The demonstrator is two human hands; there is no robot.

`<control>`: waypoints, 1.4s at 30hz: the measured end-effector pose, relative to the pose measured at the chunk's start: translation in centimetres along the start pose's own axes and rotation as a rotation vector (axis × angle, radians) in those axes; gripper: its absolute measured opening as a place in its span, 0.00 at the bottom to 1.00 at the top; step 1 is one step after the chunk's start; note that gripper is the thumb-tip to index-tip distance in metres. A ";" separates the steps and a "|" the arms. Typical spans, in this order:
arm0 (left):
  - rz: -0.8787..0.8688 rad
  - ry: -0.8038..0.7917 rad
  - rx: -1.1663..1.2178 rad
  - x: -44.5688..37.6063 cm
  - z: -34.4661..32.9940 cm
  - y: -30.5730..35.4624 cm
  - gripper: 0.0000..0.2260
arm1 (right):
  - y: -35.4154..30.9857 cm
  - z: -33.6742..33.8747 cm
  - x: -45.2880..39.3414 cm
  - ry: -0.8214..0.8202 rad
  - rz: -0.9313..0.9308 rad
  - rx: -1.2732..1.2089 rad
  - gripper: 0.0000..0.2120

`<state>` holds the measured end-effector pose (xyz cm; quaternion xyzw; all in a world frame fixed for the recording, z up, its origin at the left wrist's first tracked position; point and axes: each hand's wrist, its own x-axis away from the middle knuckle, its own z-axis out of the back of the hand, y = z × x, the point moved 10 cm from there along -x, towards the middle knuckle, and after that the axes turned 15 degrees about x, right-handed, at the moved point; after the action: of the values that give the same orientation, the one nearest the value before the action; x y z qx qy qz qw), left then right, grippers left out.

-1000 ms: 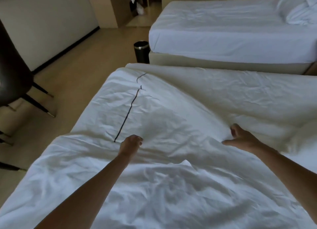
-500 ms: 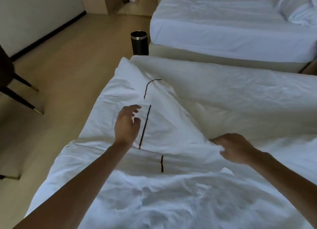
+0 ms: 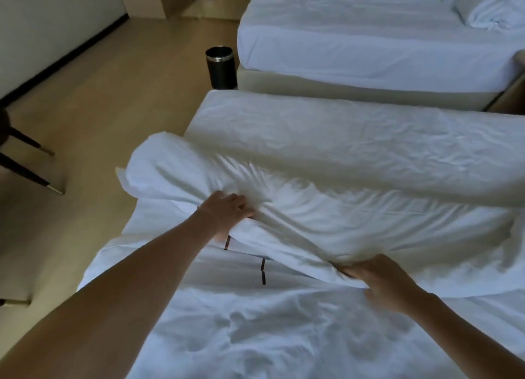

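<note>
**Duvet [image 3: 312, 216] doubled back on the near bed**

The duvet fills the lower middle of the frame, its far end rolled towards the person in a bulging fold. At the left edge, chair legs [image 3: 28, 165] stand on the wooden floor. A black bin [image 3: 221, 67] sits at upper centre-left. Below it the left hand [image 3: 224, 218] grips the top of the fold, fingers curled over the cloth. A dark trim stripe [image 3: 263, 275] peeks out beneath. Right of centre, the right hand [image 3: 382, 282] pinches the same edge. Gripping it at two spaced points probably keeps the fold straight. Behind the roll lies the uncovered sheet [image 3: 355, 139]. A second bed [image 3: 369, 51] occupies the upper right.
</note>
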<state>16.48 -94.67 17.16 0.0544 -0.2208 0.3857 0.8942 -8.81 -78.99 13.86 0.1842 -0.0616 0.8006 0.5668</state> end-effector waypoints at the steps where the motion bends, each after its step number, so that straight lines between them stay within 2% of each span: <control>1: 0.065 0.038 0.004 1.0 -1.0 -2.3 0.32 | 0.3 -0.3 0.1 0.003 -0.004 -0.023 0.47; 4: 0.278 0.075 0.073 3.8 -3.1 -7.7 0.29 | 2.6 -1.1 0.7 -0.049 -0.115 0.003 0.43; 8: 0.388 0.182 0.126 3.7 -2.7 -9.0 0.29 | 6.6 -2.3 0.9 -0.110 -0.292 0.100 0.34; 12: 0.365 0.216 0.140 2.8 -2.1 -7.1 0.25 | 6.0 -1.2 0.9 -0.165 -0.173 0.069 0.22; 15: 0.334 0.182 0.173 2.9 -0.8 -6.7 0.20 | 8.0 1.2 0.9 -0.147 -0.204 0.077 0.27; 18: 0.394 0.136 0.267 5.3 1.2 -6.9 0.20 | 9.4 4.8 2.2 -0.035 -0.228 0.105 0.29; 21: 0.417 0.103 0.329 9.3 3.9 -5.7 0.19 | 10.1 5.1 4.5 -0.078 -0.179 0.035 0.28; 22: 0.414 0.105 0.334 10.9 4.2 -5.0 0.19 | 10.4 4.8 5.6 -0.105 -0.165 -0.016 0.27; 24: 0.346 0.213 0.298 13.7 4.6 -2.9 0.17 | 11.2 5.0 7.2 -0.085 -0.131 -0.051 0.26; 25: 0.323 0.231 0.278 14.7 3.7 -1.7 0.16 | 11.4 5.1 7.8 -0.064 -0.132 -0.025 0.25; 27: 0.302 0.159 0.292 15.0 0.1 -0.2 0.16 | 11.1 4.2 8.2 -0.018 -0.168 0.065 0.26; 30: 0.279 0.129 0.247 12.8 -6.6 -0.6 0.23 | 6.8 0.0 7.7 -0.008 -0.081 0.199 0.33; 32: 0.290 0.087 0.290 11.5 -8.8 -0.5 0.23 | 4.3 -3.1 7.1 -0.124 -0.033 0.217 0.36; 34: 0.306 0.102 0.418 10.7 -8.8 -0.6 0.19 | 4.0 -4.6 7.0 -0.222 -0.066 0.186 0.31; 36: 0.322 0.060 0.564 10.8 -8.8 -2.0 0.20 | 4.3 -4.0 6.6 -0.245 -0.127 0.122 0.28; 37: 0.338 0.066 0.669 11.5 -8.7 -3.0 0.20 | 4.4 -3.7 6.6 -0.247 -0.154 0.077 0.27; 39: 0.386 0.262 0.788 14.5 -7.8 -6.0 0.19 | 4.5 -3.0 7.0 -0.253 -0.224 -0.020 0.27; 40: 0.440 0.345 0.777 16.6 -8.0 -7.6 0.20 | 4.4 -2.7 7.4 -0.206 -0.264 -0.094 0.26; 42: 0.508 0.372 0.733 20.2 -9.4 -9.3 0.21 | 3.8 -2.1 8.6 -0.027 -0.358 -0.231 0.23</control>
<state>38.68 -85.16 18.21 0.2405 0.0869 0.6473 0.7181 -15.29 -72.09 15.49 0.1367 -0.1272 0.6723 0.7163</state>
